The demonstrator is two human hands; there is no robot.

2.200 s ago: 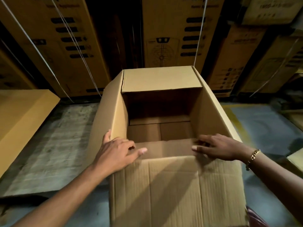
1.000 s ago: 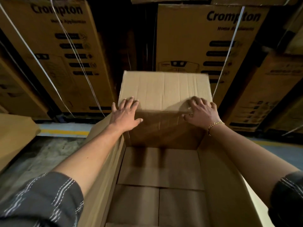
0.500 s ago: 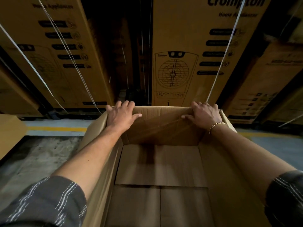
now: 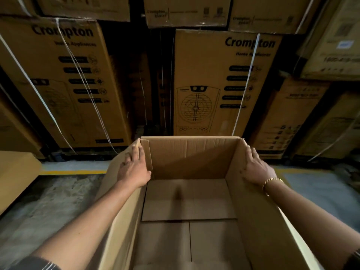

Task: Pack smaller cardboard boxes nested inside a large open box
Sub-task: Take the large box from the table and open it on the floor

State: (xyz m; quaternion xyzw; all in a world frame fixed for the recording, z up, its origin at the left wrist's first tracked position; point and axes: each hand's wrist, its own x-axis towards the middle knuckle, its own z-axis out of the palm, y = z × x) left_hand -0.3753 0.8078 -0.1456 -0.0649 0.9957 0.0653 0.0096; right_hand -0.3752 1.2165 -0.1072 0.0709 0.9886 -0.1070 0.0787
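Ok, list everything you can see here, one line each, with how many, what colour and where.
Open box: one, brown, centre, nothing inside it.
Printed cartons: several, brown with black print, stacked behind.
Straps: several, white, across the cartons.
Flat cardboard: one, tan, left edge.
Floor: grey, with a yellow line by the cartons.
Bracelet: one, gold, right wrist.
Left hand: on the box's left far corner.
Right hand: on the box's right wall.

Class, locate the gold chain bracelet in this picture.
In the head view, right of centre: the gold chain bracelet circles the right hand's wrist, beside the large open cardboard box's right wall.
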